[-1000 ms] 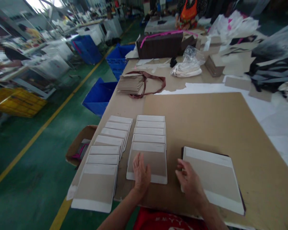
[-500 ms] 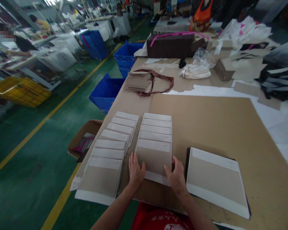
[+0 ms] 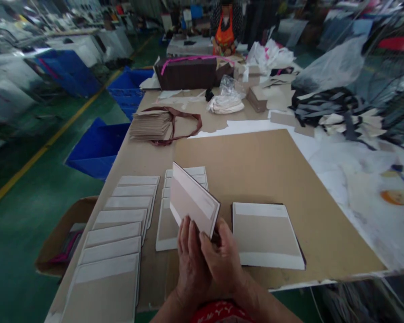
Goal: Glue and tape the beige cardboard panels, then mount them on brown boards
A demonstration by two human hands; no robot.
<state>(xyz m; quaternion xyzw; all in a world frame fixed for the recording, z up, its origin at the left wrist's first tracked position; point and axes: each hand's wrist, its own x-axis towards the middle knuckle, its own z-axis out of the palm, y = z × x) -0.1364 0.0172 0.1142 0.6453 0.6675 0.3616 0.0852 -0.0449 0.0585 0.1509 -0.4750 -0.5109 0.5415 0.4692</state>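
Observation:
A beige panel with white edge strips point(image 3: 190, 195) is lifted off the table and tilted, its near corner between my hands. My right hand point(image 3: 222, 251) grips that corner, thumb in front and fingers behind. My left hand point(image 3: 190, 251) presses its fingers together against the panel's lower edge. Under and behind it lies a column of similar panels point(image 3: 165, 224), overlapping one another. Another overlapping row of panels point(image 3: 104, 278) runs along the left side. To the right, a larger stack of beige-and-white panels point(image 3: 262, 233) lies flat.
Bundled brown pieces with a strap point(image 3: 151, 125) lie at the table's left edge. Farther back are a dark box point(image 3: 190, 74) and a plastic bag of white material point(image 3: 226, 102). Blue bins point(image 3: 97, 148) and a cardboard box point(image 3: 63, 246) stand left. A person in an orange apron point(image 3: 225, 33) is behind.
The top panel of the middle column has come up off the table and turned on its corner. My hands have moved together at it, and the view has swung right.

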